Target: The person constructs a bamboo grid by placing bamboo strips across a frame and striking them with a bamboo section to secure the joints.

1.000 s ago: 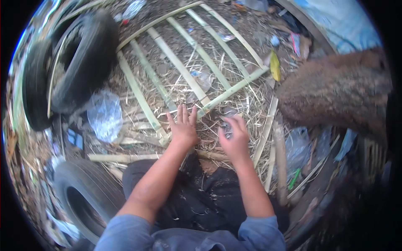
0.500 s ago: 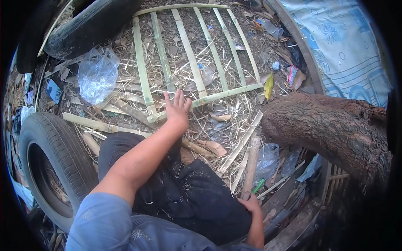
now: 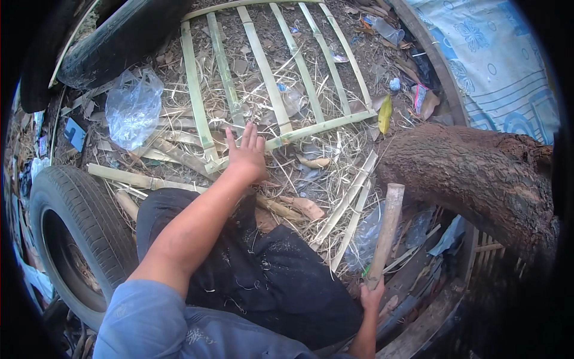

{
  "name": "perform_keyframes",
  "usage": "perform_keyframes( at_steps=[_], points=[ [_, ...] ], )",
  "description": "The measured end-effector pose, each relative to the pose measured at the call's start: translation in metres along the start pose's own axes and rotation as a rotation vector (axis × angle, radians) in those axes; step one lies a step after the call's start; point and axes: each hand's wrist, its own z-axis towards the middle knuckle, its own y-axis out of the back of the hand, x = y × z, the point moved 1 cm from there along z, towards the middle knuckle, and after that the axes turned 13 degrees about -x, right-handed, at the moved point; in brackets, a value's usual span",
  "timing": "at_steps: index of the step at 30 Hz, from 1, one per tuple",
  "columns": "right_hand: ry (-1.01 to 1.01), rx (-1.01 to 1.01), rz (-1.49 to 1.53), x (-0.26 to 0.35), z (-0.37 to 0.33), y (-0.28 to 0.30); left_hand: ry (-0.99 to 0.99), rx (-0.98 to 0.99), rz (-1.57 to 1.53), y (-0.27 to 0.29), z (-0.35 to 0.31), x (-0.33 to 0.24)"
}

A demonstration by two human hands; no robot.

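Clutching one round stick [image 3: 387,230] tight in right hand [image 3: 372,295]. Holding left hand [image 3: 246,161], spread wide, over one bamboo frame [image 3: 268,84] with six slats [image 3: 226,78] and two end bars [image 3: 335,125].

Slanted stick [image 3: 385,234], flat bamboo frame [image 3: 265,72]

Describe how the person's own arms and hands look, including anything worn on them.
The left hand and right hand are bare, with no gloves or wristwear visible. A short blue-grey sleeve covers the left upper arm, leaving the forearm bare.
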Motion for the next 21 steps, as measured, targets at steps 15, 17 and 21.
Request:
perform_keyframes(
  at_steps=[15, 17, 21],
  points=[
    [0.417, 0.14, -0.136, 0.186, 0.101, -0.118, -0.023, -0.053, 0.194, 0.005, -0.002, -0.011],
    [0.459, 0.132, -0.121, 0.187, 0.104, -0.128, -0.026, -0.041, 0.215, 0.005, -0.002, -0.012],
    [0.452, 0.15, -0.165, 0.194, 0.106, -0.142, -0.034, -0.051, 0.197, -0.004, -0.001, -0.009]
  ],
)
